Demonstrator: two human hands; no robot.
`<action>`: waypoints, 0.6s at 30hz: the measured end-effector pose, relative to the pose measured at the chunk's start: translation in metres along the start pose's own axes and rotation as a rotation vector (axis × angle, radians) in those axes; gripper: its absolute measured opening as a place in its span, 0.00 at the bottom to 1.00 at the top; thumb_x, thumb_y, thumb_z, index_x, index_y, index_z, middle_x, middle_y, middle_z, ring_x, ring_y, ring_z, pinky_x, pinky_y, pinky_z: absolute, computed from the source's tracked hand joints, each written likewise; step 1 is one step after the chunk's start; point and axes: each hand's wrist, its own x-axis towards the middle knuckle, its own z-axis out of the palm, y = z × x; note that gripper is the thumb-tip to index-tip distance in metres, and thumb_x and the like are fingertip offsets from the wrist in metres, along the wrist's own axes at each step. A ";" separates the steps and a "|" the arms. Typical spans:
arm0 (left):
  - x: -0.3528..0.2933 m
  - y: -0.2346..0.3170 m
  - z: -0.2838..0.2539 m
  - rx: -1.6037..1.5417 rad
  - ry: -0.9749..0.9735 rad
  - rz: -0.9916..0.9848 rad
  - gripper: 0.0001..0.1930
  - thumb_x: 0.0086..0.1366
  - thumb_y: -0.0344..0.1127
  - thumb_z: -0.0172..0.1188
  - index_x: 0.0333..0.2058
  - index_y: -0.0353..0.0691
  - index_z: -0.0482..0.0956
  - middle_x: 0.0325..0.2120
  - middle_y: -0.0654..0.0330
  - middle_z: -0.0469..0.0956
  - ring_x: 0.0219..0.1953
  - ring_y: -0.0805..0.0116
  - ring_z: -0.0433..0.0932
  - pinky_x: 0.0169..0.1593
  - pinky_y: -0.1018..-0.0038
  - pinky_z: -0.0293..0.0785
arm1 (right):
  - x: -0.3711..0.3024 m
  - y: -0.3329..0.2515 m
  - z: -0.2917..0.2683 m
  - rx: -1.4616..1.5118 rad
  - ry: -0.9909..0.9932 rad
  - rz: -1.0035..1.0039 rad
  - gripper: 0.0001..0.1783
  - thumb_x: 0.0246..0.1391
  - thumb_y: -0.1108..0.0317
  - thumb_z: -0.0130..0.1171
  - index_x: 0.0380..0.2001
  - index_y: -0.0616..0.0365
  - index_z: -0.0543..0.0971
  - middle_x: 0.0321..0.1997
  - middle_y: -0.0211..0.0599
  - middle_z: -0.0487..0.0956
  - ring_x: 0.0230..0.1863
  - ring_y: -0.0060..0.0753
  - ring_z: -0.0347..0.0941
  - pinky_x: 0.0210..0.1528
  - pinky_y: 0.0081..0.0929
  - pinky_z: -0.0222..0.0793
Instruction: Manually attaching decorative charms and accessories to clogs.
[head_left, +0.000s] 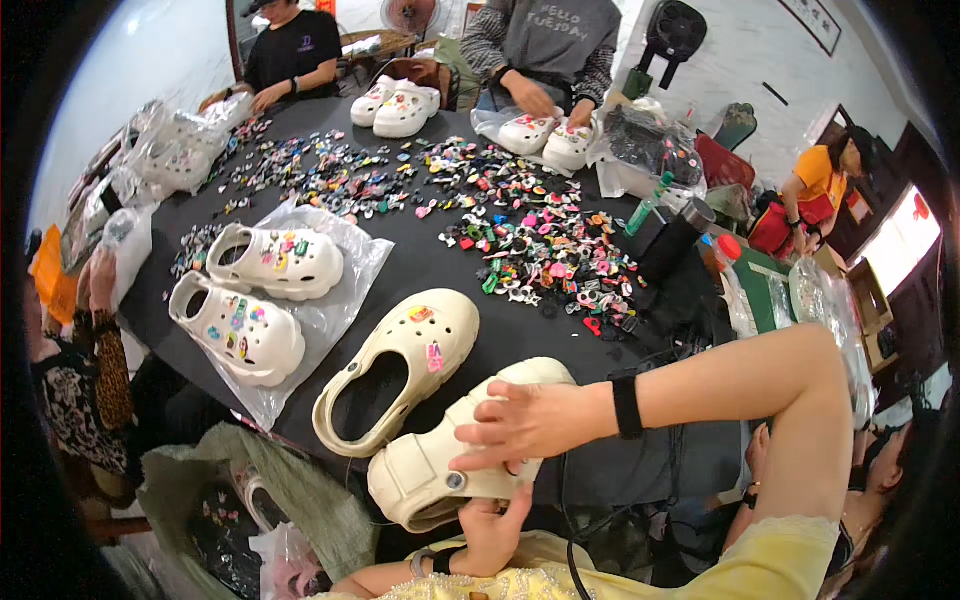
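Observation:
A cream foam clog (410,480) is tilted at the table's front edge, held between both hands. My left hand (490,535) grips it from below, its fingers partly hidden in the foot opening. Across the upper lies my right hand (540,425), its bent fingers closed against the strap and side. The other cream clog (450,325) rests just left, with an orange-red charm and a pink-purple one on its toe. Farther left, two white clogs (290,262) with colourful charms sit on a clear plastic bag (350,255).
Piles of small colourful charms (560,260) spread over the black table (400,250). A dark bottle (680,240) stands at the right. Other people work across and beside the table, with more white clogs (405,110). An open green sack (190,460) is at lower left.

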 end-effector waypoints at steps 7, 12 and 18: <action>0.013 0.016 0.010 -0.117 0.081 0.042 0.15 0.61 0.26 0.53 0.45 0.23 0.68 0.39 0.56 0.74 0.38 0.76 0.71 0.42 0.81 0.67 | -0.007 -0.002 0.004 0.509 0.100 0.637 0.28 0.40 0.55 0.62 0.47 0.41 0.67 0.51 0.37 0.60 0.55 0.40 0.54 0.56 0.43 0.44; 0.018 0.027 0.005 -0.274 0.063 0.002 0.17 0.60 0.28 0.55 0.47 0.25 0.67 0.42 0.58 0.71 0.40 0.76 0.70 0.43 0.81 0.67 | -0.010 -0.024 -0.002 0.564 0.202 0.757 0.09 0.44 0.61 0.59 0.32 0.44 0.73 0.42 0.30 0.66 0.48 0.35 0.62 0.53 0.40 0.48; 0.015 0.029 0.006 -0.221 0.083 -0.011 0.18 0.60 0.32 0.56 0.46 0.27 0.69 0.34 0.62 0.73 0.30 0.82 0.67 0.31 0.83 0.62 | -0.015 -0.040 0.000 0.498 0.521 0.577 0.10 0.40 0.73 0.56 0.30 0.55 0.74 0.35 0.29 0.71 0.36 0.33 0.70 0.37 0.28 0.62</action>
